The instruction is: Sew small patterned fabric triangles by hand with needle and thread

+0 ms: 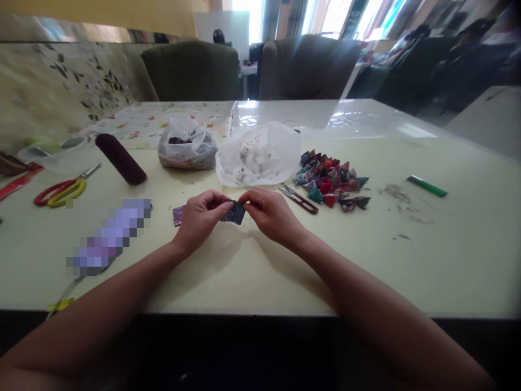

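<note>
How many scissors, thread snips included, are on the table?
2: red-and-yellow-handled scissors on the left, and brown-handled snips just beyond the right hand, beside the fabric pieces. Others may be hidden.

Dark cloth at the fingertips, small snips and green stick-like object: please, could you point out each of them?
Dark cloth (235,213): head view, on its face below the fingertips.
Small snips (312,208): head view, on the handle's rounded end.
Green stick-like object (428,186): head view, middle of its length.

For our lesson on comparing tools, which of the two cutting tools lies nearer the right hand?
The small dark-red snips, just beyond the right hand, beside the fabric pieces; the larger scissors, red- and yellow-handled, lie at the far left.
</note>
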Motion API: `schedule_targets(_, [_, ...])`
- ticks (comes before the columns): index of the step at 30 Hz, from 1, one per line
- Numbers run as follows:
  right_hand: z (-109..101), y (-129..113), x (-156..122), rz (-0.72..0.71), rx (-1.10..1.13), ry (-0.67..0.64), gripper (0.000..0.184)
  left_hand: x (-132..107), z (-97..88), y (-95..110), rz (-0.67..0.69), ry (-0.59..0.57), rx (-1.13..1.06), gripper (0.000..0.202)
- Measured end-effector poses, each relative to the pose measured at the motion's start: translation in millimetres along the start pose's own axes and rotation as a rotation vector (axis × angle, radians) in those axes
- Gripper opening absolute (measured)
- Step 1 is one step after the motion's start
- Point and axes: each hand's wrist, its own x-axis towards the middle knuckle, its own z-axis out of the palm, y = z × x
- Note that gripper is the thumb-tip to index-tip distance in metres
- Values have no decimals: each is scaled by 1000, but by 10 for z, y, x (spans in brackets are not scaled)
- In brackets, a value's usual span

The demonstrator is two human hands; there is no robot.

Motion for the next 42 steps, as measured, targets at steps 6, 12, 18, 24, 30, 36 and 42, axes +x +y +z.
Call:
schedule_targets(6, [18, 11, -6, 4, 4, 12, 12, -6, -1, 19, 3, -15, -9, 20])
schedule_targets(12, [16, 15, -3, -1, 30, 28, 12, -1, -1, 15, -23, -26, -68, 20])
schedule_targets(18, [-11, 13, 10, 0, 48, 30, 12, 14, 4, 19, -89, -32, -111, 19])
schedule_targets(24, [-36, 27, 22, 52, 116, 7, 13, 29, 4, 33, -203, -80, -284, 21])
schedule_targets(30, [-41, 84, 38, 95, 299, -35, 11, 47, -21, 30, -257, -132, -365, 18])
schedule_targets(36, [-34, 87, 40, 167, 436, -62, 11, 43, -25, 14, -279, -154, -385, 16])
schedule_targets(42, [-8, 66, 28, 176, 437, -63, 11, 28, -11, 3, -282, -170, -380, 18])
